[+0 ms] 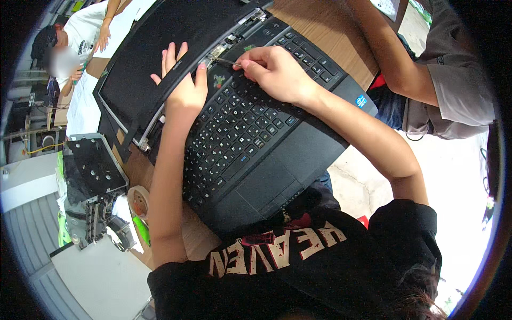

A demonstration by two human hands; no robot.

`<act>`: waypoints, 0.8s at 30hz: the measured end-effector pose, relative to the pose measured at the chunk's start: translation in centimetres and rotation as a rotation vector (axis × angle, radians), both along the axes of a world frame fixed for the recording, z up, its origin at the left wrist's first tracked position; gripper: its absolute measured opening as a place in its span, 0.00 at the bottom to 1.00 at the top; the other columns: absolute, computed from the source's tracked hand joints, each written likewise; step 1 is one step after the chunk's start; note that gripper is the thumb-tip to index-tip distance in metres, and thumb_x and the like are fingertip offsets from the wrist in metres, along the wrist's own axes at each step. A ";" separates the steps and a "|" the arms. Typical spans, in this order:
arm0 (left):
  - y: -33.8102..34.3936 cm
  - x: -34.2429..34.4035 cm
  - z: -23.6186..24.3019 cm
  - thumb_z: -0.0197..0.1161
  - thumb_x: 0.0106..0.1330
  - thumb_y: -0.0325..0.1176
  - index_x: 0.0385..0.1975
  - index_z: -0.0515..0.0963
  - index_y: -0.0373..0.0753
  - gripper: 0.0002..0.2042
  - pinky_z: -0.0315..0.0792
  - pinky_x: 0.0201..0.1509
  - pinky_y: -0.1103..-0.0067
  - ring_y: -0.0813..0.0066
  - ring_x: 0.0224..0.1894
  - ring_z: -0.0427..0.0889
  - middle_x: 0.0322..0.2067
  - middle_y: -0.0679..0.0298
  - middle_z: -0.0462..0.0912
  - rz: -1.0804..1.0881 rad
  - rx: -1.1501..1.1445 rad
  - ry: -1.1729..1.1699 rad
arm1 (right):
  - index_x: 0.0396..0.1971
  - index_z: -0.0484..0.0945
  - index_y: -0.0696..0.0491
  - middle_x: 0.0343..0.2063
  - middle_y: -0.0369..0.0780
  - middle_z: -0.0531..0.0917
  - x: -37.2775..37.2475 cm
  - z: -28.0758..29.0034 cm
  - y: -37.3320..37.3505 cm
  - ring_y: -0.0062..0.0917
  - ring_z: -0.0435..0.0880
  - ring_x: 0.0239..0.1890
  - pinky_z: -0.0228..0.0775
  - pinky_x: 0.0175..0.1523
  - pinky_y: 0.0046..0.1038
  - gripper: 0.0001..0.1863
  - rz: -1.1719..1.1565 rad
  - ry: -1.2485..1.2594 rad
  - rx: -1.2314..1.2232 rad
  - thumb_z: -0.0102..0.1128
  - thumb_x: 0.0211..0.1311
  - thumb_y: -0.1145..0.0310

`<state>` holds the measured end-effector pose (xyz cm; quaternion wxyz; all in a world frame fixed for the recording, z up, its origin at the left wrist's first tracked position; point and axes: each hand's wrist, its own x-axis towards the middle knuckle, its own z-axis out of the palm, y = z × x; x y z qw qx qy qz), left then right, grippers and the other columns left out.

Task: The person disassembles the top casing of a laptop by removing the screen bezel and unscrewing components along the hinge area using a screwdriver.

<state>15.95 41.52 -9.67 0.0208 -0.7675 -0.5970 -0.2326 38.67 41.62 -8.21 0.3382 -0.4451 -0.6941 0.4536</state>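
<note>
Right fingers pinching thin metal tool, white-lettered laptop keyboard beneath, blue sticker farther right, left fingers splayed at black bezel

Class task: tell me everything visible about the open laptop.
The black laptop lies open and slanted on a brown table, seemingly plastic, its dark screen tilted back. Its keyboard, touchpad and blue sticker face up; metal hinge parts are exposed. The left hand, spread, seemingly reaches behind a bezel strip; the right hand pinches a thin metal tool beside it.
</note>
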 end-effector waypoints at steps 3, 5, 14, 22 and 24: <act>0.4 1.0 -0.5 0.50 0.72 0.47 0.71 0.59 0.41 0.30 0.37 0.69 0.35 0.52 0.76 0.48 0.73 0.52 0.53 0.137 0.001 0.086 | 0.40 0.83 0.62 0.25 0.37 0.83 0.3 -0.1 -0.1 0.15 0.78 0.30 0.71 0.38 0.22 0.13 -0.024 0.023 -0.001 0.52 0.70 0.69; 0.5 1.1 -0.3 0.50 0.72 0.47 0.71 0.58 0.41 0.31 0.37 0.69 0.35 0.52 0.76 0.48 0.73 0.51 0.53 0.116 -0.010 0.090 | 0.40 0.82 0.62 0.25 0.38 0.83 0.6 -0.1 0.0 0.15 0.78 0.29 0.72 0.37 0.23 0.13 -0.016 0.038 0.029 0.52 0.69 0.70; 0.3 0.9 0.8 0.50 0.73 0.48 0.71 0.60 0.47 0.28 0.46 0.68 0.36 0.50 0.73 0.54 0.71 0.52 0.55 0.073 -0.030 0.221 | 0.37 0.85 0.60 0.34 0.53 0.86 1.1 0.9 -0.5 0.41 0.87 0.42 0.77 0.51 0.36 0.15 -0.061 0.045 -0.002 0.53 0.65 0.65; 3.3 -0.1 4.7 0.67 0.61 0.44 0.62 0.68 0.42 0.30 0.64 0.66 0.57 0.48 0.63 0.68 0.60 0.52 0.67 -0.072 -0.101 0.199 | 0.38 0.85 0.58 0.34 0.54 0.85 1.3 1.0 -0.3 0.45 0.86 0.43 0.76 0.53 0.40 0.15 -0.038 -0.011 0.026 0.52 0.64 0.65; 3.3 0.6 5.5 0.69 0.60 0.44 0.60 0.70 0.40 0.29 0.67 0.63 0.62 0.48 0.59 0.70 0.56 0.52 0.69 -0.090 -0.085 0.208 | 0.39 0.83 0.60 0.27 0.41 0.85 1.3 0.5 -0.1 0.20 0.82 0.32 0.73 0.41 0.26 0.12 -0.025 -0.004 0.087 0.53 0.69 0.68</act>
